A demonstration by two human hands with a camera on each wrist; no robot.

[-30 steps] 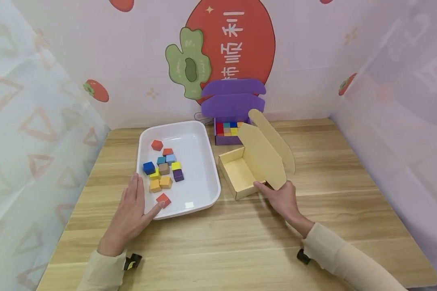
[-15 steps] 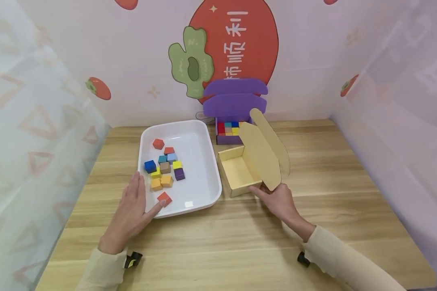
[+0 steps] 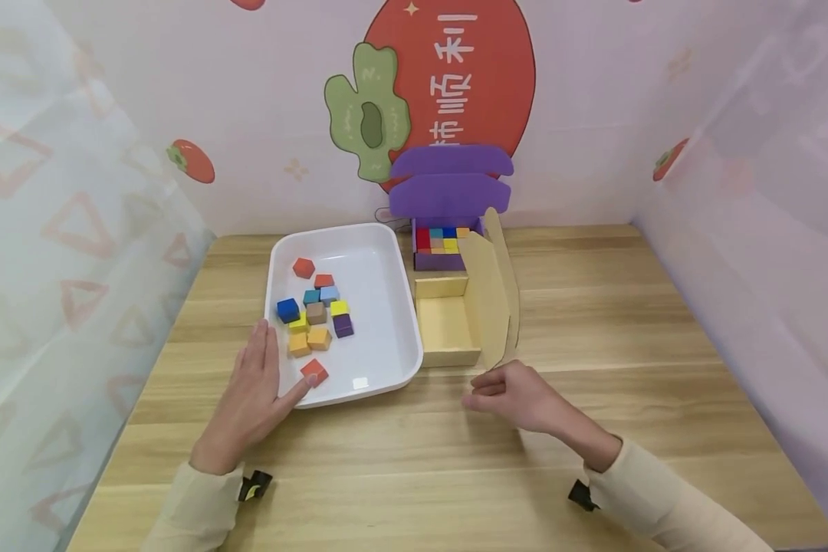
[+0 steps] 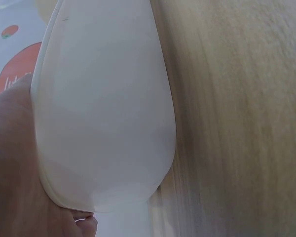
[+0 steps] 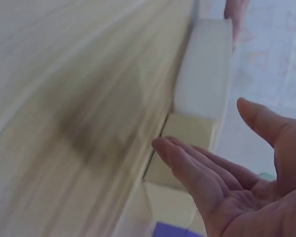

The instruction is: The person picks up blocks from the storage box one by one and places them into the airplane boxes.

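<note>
The right hand [image 3: 517, 395] has let go of the tan box [image 3: 447, 322]: half a second ago it pinched the near right corner, and now it stands just off the near side. Its fingers are together, gently bent, the thumb apart from them, and it holds nothing. Whether its knuckles brush the raised lid [image 3: 486, 299] cannot be told. The tan box has turned a little and now sits square beside the right side of the white tray [image 3: 386, 330], lid upright along its own right side; whether box and tray touch is unclear.

The left hand [image 3: 244, 399] is as it was, resting on the tray's near left corner, straight fingers along the left rim and thumb apart, reaching over the near rim to a red block [image 3: 313, 372]; contact with the block cannot be made out. The other blocks keep their places in the tray's left half, most in a cluster round a brown one [image 3: 316, 313].

Behind the tan box stands a purple box [image 3: 438, 261], lid up, filled with coloured blocks [image 3: 433, 238], partly hidden by the tan lid. All rests on the wooden counter [image 3: 386, 475].
</note>
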